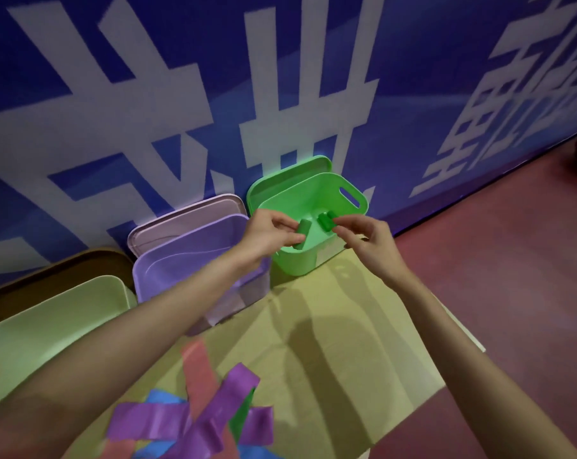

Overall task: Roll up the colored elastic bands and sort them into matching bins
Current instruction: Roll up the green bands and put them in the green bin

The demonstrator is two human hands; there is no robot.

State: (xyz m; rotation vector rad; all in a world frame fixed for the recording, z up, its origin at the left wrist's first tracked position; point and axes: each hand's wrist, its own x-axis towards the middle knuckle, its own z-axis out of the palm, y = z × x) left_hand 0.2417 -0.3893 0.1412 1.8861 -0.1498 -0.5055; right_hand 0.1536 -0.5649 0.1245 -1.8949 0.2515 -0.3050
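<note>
Nearest, at the bottom edge, a loose pile of flat bands (194, 422) lies on a yellow mat (330, 342): purple, pink, blue and a strip of green, crossing over one another. Both bare forearms reach from the near corners over the mat toward the far side. To the left stands a pale green bin (48, 326) with a brown lid (58, 270) leaning behind it; something small and dark green lies inside it near its left edge, too blurred to name. Right of it is a purple bin (187, 256), its pale lid (181, 220) propped against the wall. Farther right is a bright green bin (313, 197) with a slot handle, its lid upright behind it. Over this bin the left hand (267, 236) pinches a rolled green band (303, 234) between thumb and fingers. The right hand (366, 240) has curled fingers whose tips touch a second green roll (325, 221) inside the bin. Behind everything rises a blue wall (412, 77) with large white characters; red floor (512, 260) lies to the right.
</note>
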